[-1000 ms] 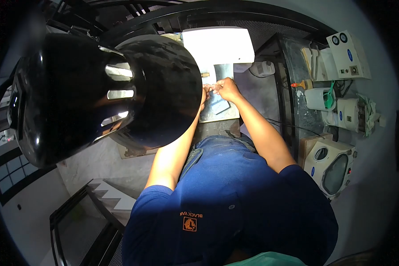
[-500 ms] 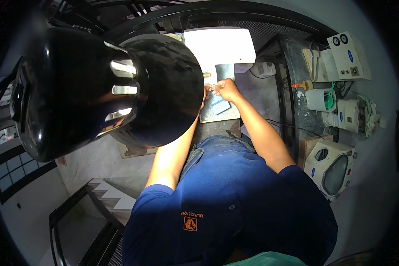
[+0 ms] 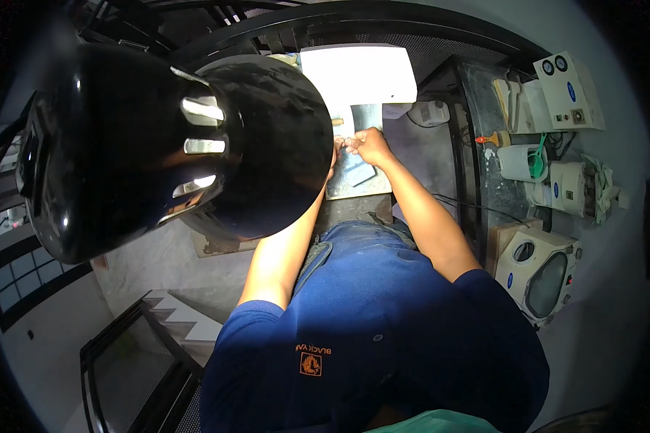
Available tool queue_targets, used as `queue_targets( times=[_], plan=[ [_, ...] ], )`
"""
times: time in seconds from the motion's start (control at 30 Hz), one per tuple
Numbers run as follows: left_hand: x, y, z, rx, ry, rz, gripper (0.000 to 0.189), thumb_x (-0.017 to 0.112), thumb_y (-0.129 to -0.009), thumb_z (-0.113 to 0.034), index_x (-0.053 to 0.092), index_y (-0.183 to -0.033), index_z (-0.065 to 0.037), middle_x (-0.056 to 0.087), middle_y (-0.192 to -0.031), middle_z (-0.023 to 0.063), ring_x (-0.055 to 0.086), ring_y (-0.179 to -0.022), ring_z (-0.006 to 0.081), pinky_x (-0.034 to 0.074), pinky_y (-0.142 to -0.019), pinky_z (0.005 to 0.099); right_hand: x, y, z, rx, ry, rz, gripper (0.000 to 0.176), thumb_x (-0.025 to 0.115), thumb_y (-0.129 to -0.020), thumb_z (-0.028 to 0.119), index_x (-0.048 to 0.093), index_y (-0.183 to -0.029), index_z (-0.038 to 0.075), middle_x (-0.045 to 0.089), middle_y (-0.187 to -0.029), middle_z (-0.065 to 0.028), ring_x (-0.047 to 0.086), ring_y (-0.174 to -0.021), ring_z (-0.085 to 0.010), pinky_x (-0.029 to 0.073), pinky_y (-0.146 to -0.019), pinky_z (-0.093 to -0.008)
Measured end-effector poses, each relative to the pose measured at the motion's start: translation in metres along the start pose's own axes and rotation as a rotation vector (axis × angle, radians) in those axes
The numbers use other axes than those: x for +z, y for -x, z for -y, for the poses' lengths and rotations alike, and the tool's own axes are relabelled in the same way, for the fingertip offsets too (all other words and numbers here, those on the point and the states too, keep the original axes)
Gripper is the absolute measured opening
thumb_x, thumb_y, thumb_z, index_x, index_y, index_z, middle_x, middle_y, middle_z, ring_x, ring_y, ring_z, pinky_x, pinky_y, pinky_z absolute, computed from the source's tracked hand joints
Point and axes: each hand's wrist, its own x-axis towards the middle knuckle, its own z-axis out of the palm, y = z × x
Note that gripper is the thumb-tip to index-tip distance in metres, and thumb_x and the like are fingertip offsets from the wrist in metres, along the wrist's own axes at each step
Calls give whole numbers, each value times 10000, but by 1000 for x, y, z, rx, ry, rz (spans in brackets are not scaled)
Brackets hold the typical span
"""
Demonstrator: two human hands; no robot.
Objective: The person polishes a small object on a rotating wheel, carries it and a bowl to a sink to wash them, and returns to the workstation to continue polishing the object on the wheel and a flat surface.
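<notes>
Grey workshop space fills the head view, with a narrow table [image 3: 354, 209] running away from the person's blue shirt [image 3: 375, 339]. A big black lamp shade [image 3: 173, 151] hangs in the left half and hides much of the table's left side. At the far end a white panel [image 3: 357, 72] glares brightly.

Both forearms reach forward to a grey work plate [image 3: 339, 189] on the table. The right hand [image 3: 370, 146] sits over the far end of the plate, its grip closed: fingers curled in tight, tips pinched toward the other hand. Whatever lies between the tips is too small to make out. The left hand [image 3: 335, 155] shows only as a sliver at the shade's edge, its fingertips meeting those of the right; I cannot tell how open its grip is. Just below the hands a flat blue-grey piece [image 3: 359, 173] lies tilted on the plate, close under the right hand, though contact cannot be judged.

Along the right side stand white machines: a box with gauges [image 3: 562, 90], a white cylinder [image 3: 516, 160] with a green tool [image 3: 536, 160] in it, and a rounded unit with a window [image 3: 542, 270]. An orange-handled tool [image 3: 487, 138] lies near them.
</notes>
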Motion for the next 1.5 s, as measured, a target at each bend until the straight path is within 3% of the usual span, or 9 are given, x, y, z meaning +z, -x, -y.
queue_targets(
  times=[0.33,0.6,0.73,0.8,0.87,1.0,1.27,1.4,1.5],
  plan=[
    [13,10,8,165,-24,-32,33,589,-825,-19,608,-834,7,607,-694,41,463,-523,80,372,-481,225,-4,9,0,-83,56,-109,129,595,-829,99,681,-810,6,671,-685,-62,599,-596,-101,474,-576,-264],
    [-3,-10,6,-22,129,91,79,553,-822,-4,622,-790,19,632,-726,95,495,-533,118,391,-467,245,1,0,-12,-104,150,-99,153,606,-827,152,688,-776,34,660,-652,-68,595,-567,-117,464,-559,-277],
    [7,-14,6,-86,17,-49,70,554,-814,3,608,-778,30,612,-689,91,509,-547,129,392,-462,259,2,11,0,-65,10,-139,156,616,-822,165,686,-762,40,651,-637,-68,591,-562,-118,464,-561,-279],
    [5,-15,9,-50,-7,-89,94,554,-820,0,604,-747,29,600,-665,85,497,-527,127,386,-455,263,2,12,-1,-83,8,-155,158,616,-823,166,684,-765,35,648,-635,-70,590,-560,-117,464,-561,-279],
    [-3,-17,15,24,144,73,125,558,-828,-5,608,-717,27,596,-641,79,482,-498,123,379,-450,263,0,14,4,-131,203,-117,164,592,-836,134,680,-846,-4,668,-689,-78,619,-625,-99,484,-595,-246],
    [4,-10,18,123,106,85,144,557,-832,4,614,-701,26,595,-620,70,464,-471,121,373,-448,257,4,20,2,-211,104,-218,149,599,-821,128,681,-834,4,666,-679,-65,617,-622,-97,482,-593,-245],
    [5,9,12,115,236,131,61,573,-840,-2,618,-816,32,628,-706,75,530,-550,105,439,-508,218,6,23,2,-328,211,-312,142,567,-816,127,663,-818,22,655,-713,-117,637,-654,-271,478,-629,-341],
    [12,13,11,190,217,33,52,572,-833,9,619,-828,32,628,-707,77,534,-563,106,437,-511,218,9,22,-4,-391,144,-401,140,572,-814,134,663,-824,29,650,-725,-130,636,-663,-284,476,-638,-362],
    [6,-2,23,161,159,94,84,543,-842,12,624,-841,34,640,-749,88,530,-558,108,442,-515,216,6,20,1,-344,235,-332,154,581,-813,137,664,-815,7,653,-713,-140,656,-665,-243,493,-618,-310]
  ],
)
